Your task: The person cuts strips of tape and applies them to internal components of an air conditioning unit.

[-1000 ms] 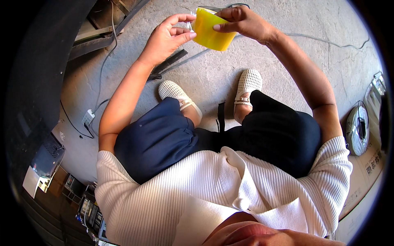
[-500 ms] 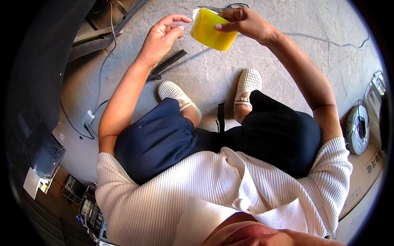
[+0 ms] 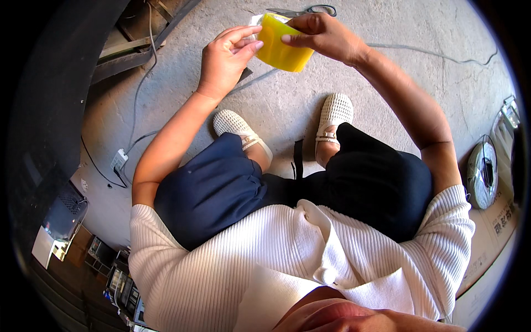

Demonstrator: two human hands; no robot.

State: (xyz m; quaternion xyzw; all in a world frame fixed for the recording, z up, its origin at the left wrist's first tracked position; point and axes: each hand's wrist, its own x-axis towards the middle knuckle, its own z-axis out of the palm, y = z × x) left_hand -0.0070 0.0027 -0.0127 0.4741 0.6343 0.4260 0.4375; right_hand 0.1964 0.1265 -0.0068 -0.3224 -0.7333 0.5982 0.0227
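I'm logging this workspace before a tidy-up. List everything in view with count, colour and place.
Tape roll: 1, yellow, top centre
Floor: 1, grey, beneath
Scissors: 1 pair, dark, beyond tape roll
Strip: 1, black, upper centre, partly hidden
Cables: several, grey and black, both sides
Power strip: 1, white, left
Wire coil: 1, grey, right
Box: 1, pale brown, lower right
Panel: 1, dark, far left
Clutter: count unclear, mixed, lower left
Shirt: 1, white, bottom
Trousers: 1 pair, navy, centre
Shoes: 2, cream, centre
Left hand: 1, bare, fingers at tape roll's left edge
Right hand: 1, bare, holding tape roll
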